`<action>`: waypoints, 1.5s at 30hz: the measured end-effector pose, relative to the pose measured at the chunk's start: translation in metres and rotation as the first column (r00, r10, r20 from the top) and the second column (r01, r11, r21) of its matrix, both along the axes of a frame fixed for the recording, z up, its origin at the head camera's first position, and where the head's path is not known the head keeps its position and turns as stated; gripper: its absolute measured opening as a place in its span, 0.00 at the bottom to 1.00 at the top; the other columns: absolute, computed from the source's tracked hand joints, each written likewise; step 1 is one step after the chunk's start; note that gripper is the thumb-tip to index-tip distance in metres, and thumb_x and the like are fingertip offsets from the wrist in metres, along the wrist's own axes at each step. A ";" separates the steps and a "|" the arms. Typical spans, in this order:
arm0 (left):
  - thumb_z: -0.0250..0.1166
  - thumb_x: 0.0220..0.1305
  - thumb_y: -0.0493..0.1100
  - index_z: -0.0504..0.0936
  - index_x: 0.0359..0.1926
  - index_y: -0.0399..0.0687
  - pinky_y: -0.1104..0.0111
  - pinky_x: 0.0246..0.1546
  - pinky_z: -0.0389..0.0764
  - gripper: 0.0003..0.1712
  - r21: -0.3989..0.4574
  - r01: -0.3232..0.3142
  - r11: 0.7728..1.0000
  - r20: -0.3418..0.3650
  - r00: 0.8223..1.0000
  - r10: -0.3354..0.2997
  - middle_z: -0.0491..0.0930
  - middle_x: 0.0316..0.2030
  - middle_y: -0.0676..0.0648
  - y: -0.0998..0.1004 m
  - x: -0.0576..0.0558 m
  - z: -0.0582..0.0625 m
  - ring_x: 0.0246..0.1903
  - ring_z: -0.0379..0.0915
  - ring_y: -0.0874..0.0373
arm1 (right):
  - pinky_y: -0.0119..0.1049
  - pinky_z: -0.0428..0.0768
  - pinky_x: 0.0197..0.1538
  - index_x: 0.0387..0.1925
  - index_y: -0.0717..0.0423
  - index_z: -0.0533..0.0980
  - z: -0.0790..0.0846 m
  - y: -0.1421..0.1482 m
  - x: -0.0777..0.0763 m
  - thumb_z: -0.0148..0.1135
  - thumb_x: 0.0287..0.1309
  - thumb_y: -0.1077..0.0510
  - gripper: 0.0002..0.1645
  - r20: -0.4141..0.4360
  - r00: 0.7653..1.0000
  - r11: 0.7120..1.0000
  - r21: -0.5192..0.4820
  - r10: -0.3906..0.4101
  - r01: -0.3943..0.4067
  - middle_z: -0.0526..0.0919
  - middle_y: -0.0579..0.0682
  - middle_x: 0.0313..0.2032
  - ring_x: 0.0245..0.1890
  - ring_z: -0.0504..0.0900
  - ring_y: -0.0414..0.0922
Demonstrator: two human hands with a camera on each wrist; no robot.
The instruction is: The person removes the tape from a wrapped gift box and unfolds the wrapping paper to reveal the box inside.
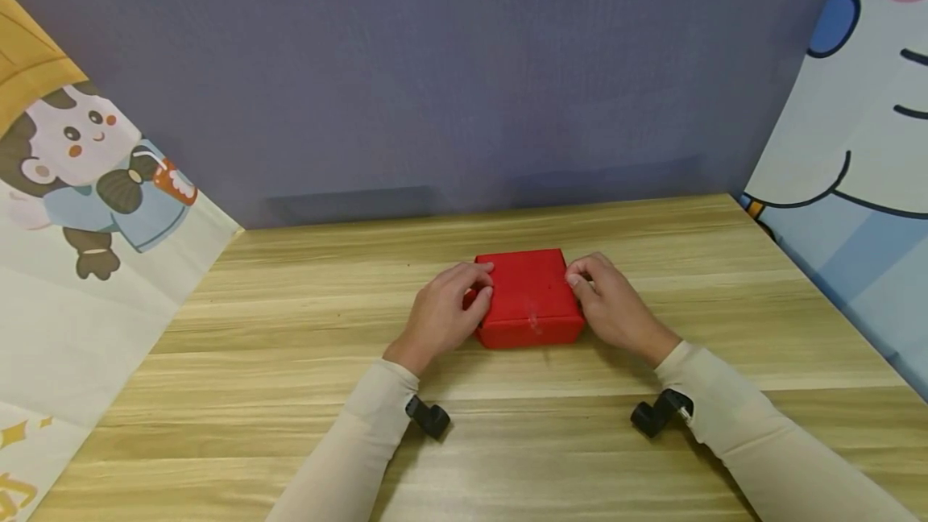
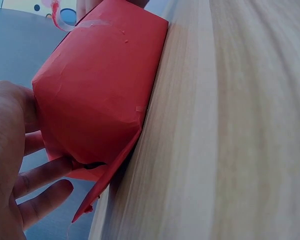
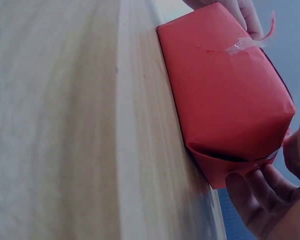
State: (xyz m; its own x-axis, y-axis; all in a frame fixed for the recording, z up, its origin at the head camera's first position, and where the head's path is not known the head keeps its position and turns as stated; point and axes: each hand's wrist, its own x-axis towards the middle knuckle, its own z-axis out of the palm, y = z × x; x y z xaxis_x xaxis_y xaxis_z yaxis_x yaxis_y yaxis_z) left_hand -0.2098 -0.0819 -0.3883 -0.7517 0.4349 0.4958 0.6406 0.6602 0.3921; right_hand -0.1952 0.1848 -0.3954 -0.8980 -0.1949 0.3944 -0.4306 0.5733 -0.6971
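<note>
A box wrapped in red paper (image 1: 528,284) sits on the wooden table between both hands, with clear tape (image 3: 242,45) stuck on its near side. At its left end, my left hand (image 1: 444,308) touches the top edge and end folds with spread, mostly extended fingers. One fingertip presses by a gap in the fold, where a loose paper flap (image 2: 102,182) sticks out low. My right hand (image 1: 616,308) is at the opposite end, its thumb and fingers pinching the folded paper. Under the right fingers, an end flap (image 3: 217,170) stands slightly away from the box.
The wood-grain table (image 1: 290,401) extends around the box. Behind it rises a grey-blue panel (image 1: 435,79), and cartoon-printed panels (image 1: 116,264) flank the table. Small black wrist cameras (image 1: 429,417) are worn over the light sleeves (image 1: 348,441).
</note>
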 end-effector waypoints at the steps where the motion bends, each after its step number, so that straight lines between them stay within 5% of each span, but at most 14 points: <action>1: 0.64 0.68 0.44 0.83 0.41 0.56 0.65 0.51 0.79 0.03 0.000 0.000 1.000 -0.002 1.000 0.000 0.81 0.57 0.56 0.000 0.000 0.000 0.55 0.77 0.60 | 0.48 0.70 0.50 0.38 0.65 0.74 0.000 0.000 0.000 0.51 0.72 0.67 0.06 0.009 1.000 1.000 -0.004 -0.002 0.002 0.75 0.57 0.40 0.44 0.72 0.52; 12: 0.64 0.68 0.44 0.83 0.41 0.55 0.66 0.50 0.79 0.03 0.010 0.011 1.000 -0.015 1.000 -0.011 0.81 0.56 0.55 0.000 0.000 0.000 0.54 0.77 0.61 | 0.47 0.72 0.52 0.46 0.65 0.74 -0.001 0.005 0.000 0.49 0.75 0.61 0.10 0.130 0.990 0.995 -0.068 -0.057 0.066 0.78 0.59 0.45 0.45 0.75 0.52; 19: 0.64 0.68 0.44 0.83 0.42 0.54 0.66 0.51 0.79 0.04 0.010 0.017 1.000 -0.021 1.000 -0.016 0.81 0.56 0.55 0.000 0.000 0.000 0.54 0.77 0.60 | 0.41 0.83 0.46 0.49 0.67 0.73 0.000 0.011 -0.003 0.48 0.77 0.59 0.14 0.218 0.976 0.986 -0.167 0.009 0.029 0.80 0.62 0.50 0.44 0.81 0.51; 26: 0.64 0.68 0.43 0.83 0.41 0.53 0.65 0.50 0.79 0.04 0.015 0.019 1.000 -0.035 0.999 -0.019 0.82 0.56 0.54 0.000 0.000 -0.001 0.53 0.78 0.59 | 0.39 0.84 0.44 0.48 0.70 0.72 0.001 0.017 -0.005 0.49 0.76 0.62 0.13 0.221 0.973 0.969 -0.247 0.062 -0.006 0.80 0.66 0.51 0.40 0.83 0.47; 33: 0.64 0.68 0.43 0.83 0.41 0.54 0.65 0.48 0.80 0.04 0.011 0.016 1.000 -0.035 0.999 -0.016 0.81 0.56 0.54 0.000 0.000 -0.002 0.52 0.78 0.60 | 0.41 0.84 0.47 0.46 0.71 0.71 0.000 0.021 -0.007 0.49 0.76 0.62 0.12 0.249 0.965 0.940 -0.341 0.083 0.007 0.79 0.67 0.52 0.45 0.81 0.41; 45: 0.63 0.68 0.44 0.82 0.42 0.55 0.66 0.50 0.79 0.04 0.011 0.012 1.000 -0.020 1.000 -0.012 0.81 0.57 0.56 0.000 0.000 -0.002 0.54 0.77 0.61 | 0.47 0.84 0.46 0.42 0.70 0.72 -0.002 0.026 -0.011 0.48 0.75 0.63 0.11 0.230 0.970 0.945 -0.326 0.077 0.002 0.82 0.66 0.48 0.43 0.83 0.41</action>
State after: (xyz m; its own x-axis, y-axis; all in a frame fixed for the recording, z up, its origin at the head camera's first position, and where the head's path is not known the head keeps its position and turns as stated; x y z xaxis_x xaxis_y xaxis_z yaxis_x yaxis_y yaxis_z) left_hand -0.2103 -0.0823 -0.3905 -0.7366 0.4380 0.5153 0.6559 0.6484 0.3864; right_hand -0.2062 0.2106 -0.3976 -0.9673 -0.1284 0.2186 -0.2473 0.2884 -0.9250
